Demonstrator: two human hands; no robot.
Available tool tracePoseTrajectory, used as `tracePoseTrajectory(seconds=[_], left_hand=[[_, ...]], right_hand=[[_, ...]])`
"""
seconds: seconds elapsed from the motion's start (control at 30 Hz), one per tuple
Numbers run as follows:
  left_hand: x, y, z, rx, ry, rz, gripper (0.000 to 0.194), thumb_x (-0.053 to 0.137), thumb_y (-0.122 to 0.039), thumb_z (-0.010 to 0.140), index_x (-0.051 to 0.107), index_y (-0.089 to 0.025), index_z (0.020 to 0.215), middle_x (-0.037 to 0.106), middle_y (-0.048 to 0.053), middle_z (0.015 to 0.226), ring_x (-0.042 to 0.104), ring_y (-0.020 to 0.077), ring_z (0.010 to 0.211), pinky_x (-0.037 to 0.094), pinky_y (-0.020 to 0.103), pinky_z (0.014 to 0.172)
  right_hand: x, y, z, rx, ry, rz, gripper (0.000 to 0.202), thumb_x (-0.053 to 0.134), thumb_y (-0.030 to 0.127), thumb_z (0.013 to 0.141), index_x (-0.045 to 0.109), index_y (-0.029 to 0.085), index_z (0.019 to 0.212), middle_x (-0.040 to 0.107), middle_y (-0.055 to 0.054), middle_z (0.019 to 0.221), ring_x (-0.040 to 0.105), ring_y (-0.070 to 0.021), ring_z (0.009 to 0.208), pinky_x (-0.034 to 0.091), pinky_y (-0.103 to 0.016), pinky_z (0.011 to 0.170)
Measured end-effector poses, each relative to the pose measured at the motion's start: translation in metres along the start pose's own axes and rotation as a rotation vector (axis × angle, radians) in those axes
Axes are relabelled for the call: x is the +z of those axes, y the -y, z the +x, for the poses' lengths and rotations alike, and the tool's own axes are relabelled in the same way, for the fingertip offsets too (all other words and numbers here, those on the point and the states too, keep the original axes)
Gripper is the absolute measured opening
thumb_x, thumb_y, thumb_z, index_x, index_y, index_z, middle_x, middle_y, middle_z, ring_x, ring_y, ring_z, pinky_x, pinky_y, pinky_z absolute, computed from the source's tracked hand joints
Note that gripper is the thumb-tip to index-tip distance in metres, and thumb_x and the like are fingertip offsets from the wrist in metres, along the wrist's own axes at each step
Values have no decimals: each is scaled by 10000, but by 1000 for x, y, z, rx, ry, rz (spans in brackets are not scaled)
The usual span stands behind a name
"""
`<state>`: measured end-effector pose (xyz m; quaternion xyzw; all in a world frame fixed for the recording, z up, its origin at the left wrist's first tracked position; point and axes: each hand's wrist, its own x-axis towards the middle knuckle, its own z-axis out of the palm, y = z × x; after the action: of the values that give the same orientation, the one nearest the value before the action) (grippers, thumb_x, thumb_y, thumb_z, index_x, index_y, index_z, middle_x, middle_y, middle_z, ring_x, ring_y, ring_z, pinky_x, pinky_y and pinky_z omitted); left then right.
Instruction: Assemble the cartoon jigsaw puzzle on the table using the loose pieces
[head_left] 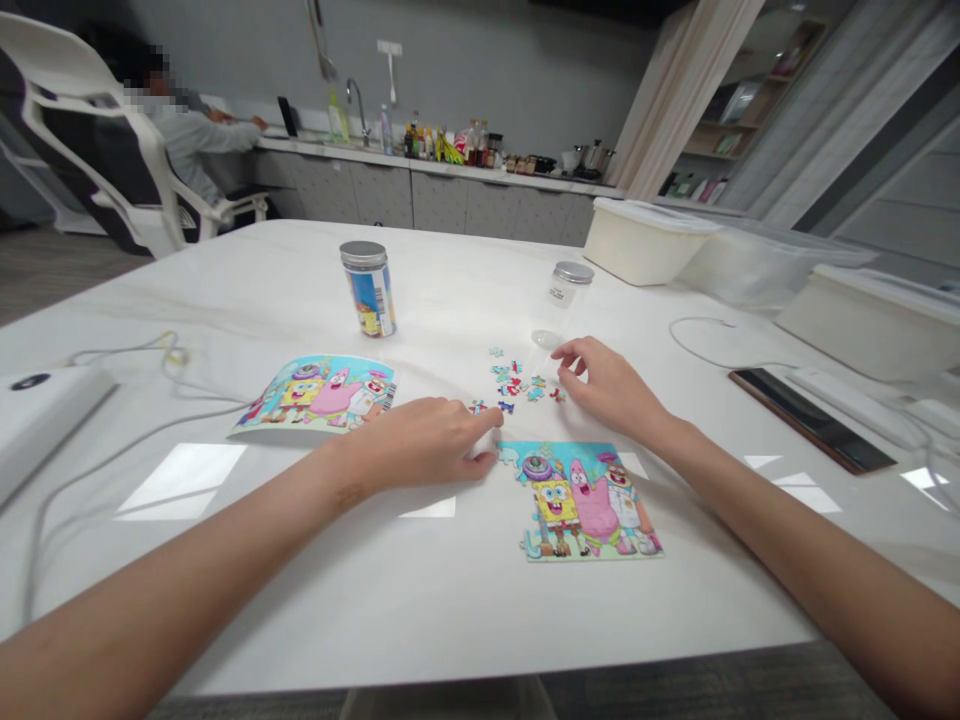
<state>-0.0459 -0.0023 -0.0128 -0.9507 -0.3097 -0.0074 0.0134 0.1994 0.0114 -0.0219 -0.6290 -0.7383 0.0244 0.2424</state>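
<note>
Soft light covered the glossy white marbled tabletop (300,620), leaving bright rectangular glare patches (184,482); wide-angle distortion stretched the edges, and the plain grey back wall (487,75) looked dimmer.

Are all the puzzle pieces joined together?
No, several loose pieces lie apart, beyond the joined puzzle.

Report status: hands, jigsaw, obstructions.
Left hand near multicoloured loose pieces; right hand beside them. Flat multicoloured jigsaw, left side unfinished. Clear silver-lidded cylindrical jar beyond, not blocking.
</note>
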Motion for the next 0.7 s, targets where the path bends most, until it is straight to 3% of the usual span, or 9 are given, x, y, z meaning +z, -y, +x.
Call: tracePoseTrajectory(seconds=[0.1, 0.2, 0.43, 0.57, 0.7], left_hand=[[0, 3, 0, -193, -44, 69, 451, 453, -456, 871, 523, -138, 1183, 652, 85, 695, 633, 243, 635, 395, 300, 528], [0, 8, 2, -299, -33, 85, 448, 437, -465, 872, 539, -117, 1136, 668, 126, 761, 654, 278, 691, 444, 338, 583], [0, 5, 4, -293, -32, 120, 290, 383, -348, 894, 564, -140, 983, 670, 131, 756, 666, 270, 686, 457, 330, 587], [1, 6, 3, -263, -48, 133, 292, 383, -351, 893, 559, -134, 978, 670, 124, 731, 668, 256, 670, 455, 311, 572], [2, 8, 1, -213, -78, 154, 316, 361, -345, 903, 558, -117, 999, 672, 135, 718, 669, 262, 643, 444, 308, 537]], right_hand=[[10, -12, 2, 22, 78, -87, 263, 494, 183, 831, 607, 124, 1061, 618, -120, 1021, 588, -250, 918, 450, -380, 829], [15, -20, 4, 4, 88, -85, 260, 490, 184, 851, 592, 123, 1082, 610, -125, 1018, 585, -254, 936, 450, -390, 862], [23, -12, 14, -160, 106, 21, 259, 477, 178, 895, 589, 138, 1125, 594, -116, 1083, 584, -211, 1017, 445, -337, 925], [31, 4, 40, -179, 150, -27, 238, 534, 169, 869, 649, 121, 1072, 600, -131, 1074, 599, -212, 962, 441, -333, 919], [39, 17, 66, -139, 172, -45, 218, 624, 283, 831, 697, 114, 947, 617, -152, 1052, 597, -252, 960, 435, -357, 899]])
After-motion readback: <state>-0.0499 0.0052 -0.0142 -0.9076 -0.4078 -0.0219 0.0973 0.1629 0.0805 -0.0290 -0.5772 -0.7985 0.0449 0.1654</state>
